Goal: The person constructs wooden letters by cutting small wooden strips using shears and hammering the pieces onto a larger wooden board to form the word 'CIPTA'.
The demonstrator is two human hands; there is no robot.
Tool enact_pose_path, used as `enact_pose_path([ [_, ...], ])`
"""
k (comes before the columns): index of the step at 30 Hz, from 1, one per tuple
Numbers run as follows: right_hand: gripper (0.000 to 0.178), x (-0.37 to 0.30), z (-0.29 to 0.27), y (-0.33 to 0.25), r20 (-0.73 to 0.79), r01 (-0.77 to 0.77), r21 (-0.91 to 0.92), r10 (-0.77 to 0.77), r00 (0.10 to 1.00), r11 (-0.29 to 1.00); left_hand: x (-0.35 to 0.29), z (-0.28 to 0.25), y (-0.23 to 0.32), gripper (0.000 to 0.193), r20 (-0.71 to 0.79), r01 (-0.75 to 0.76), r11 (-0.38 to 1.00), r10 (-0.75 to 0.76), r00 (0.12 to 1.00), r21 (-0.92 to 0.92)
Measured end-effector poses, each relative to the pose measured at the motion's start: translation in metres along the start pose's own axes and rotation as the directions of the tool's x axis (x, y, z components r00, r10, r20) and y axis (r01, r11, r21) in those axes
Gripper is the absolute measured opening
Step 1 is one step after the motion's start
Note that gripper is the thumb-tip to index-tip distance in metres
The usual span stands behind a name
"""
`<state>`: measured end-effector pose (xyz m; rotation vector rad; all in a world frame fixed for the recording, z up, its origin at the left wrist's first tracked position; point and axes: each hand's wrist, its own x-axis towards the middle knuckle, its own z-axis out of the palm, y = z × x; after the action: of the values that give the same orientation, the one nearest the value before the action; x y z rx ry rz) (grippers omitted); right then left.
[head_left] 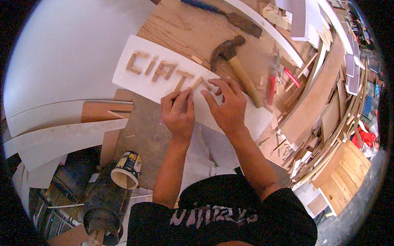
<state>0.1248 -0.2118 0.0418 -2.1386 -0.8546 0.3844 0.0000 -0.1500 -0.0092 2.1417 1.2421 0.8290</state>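
Fingers of my left hand (179, 115) are drawn together at the lower end of a slanting wooden strip (198, 84); with the tips partly covered, I cannot tell whether they grip it or only press it. On my right hand (230, 110), the thumb and forefinger stand apart, curved around the upper right side of the same small figure, where a second short strip (205, 83) leans away from the first. As I judge it, the step in hand is lining up these two pieces, and the next move calls for a light, steady nudge so that neither one skews.

Both strips lie on a white board (139, 84), right at my left fingertips and just ahead of my right thumb. Left of them on the board runs a row of letter-like shapes (162, 73) built from similar pieces, the nearest just beside my left fingers.

Beyond my fingers, a loose wooden scrap (197, 60) lies near the board's far edge. Past my right hand, a hammer (243, 76) rests on the brown tabletop (172, 30), and red-handled pliers (272, 88) lie farther right. Farther ahead lies a blue-handled chisel-like tool (245, 24). Well behind my left hand sits a tilted bucket (125, 170).
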Motion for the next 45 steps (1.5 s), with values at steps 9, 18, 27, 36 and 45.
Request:
enact_pose_path([
  [9, 0.020, 0.006, 0.016, 0.025, 0.033, 0.131, -0.074, -0.129, 0.991, 0.989, -0.001, 0.000, 0.001, 0.025, -0.044, 0.040, 0.999, -0.041, 0.998, -0.036],
  [18, 0.018, 0.007, 0.016, 0.024, 0.004, 0.134, -0.063, -0.134, 0.991, 0.989, 0.004, 0.001, 0.008, 0.031, -0.077, 0.036, 0.998, -0.041, 0.996, -0.055],
  [27, 0.019, 0.009, 0.014, 0.026, 0.011, 0.130, -0.071, -0.130, 0.991, 0.989, 0.017, 0.008, 0.008, 0.024, -0.011, -0.160, 0.985, 0.161, 0.987, 0.066],
  [36, 0.020, 0.007, 0.018, 0.028, 0.000, 0.112, -0.001, -0.112, 0.994, 0.994, 0.013, 0.014, 0.003, 0.025, -0.070, -0.165, 0.986, 0.167, 0.983, 0.039],
  [45, 0.023, 0.004, 0.013, 0.030, 0.017, 0.111, -0.009, -0.111, 0.994, 0.994, 0.011, 0.020, 0.000, 0.027, -0.075, -0.171, 0.984, 0.174, 0.982, 0.053],
])
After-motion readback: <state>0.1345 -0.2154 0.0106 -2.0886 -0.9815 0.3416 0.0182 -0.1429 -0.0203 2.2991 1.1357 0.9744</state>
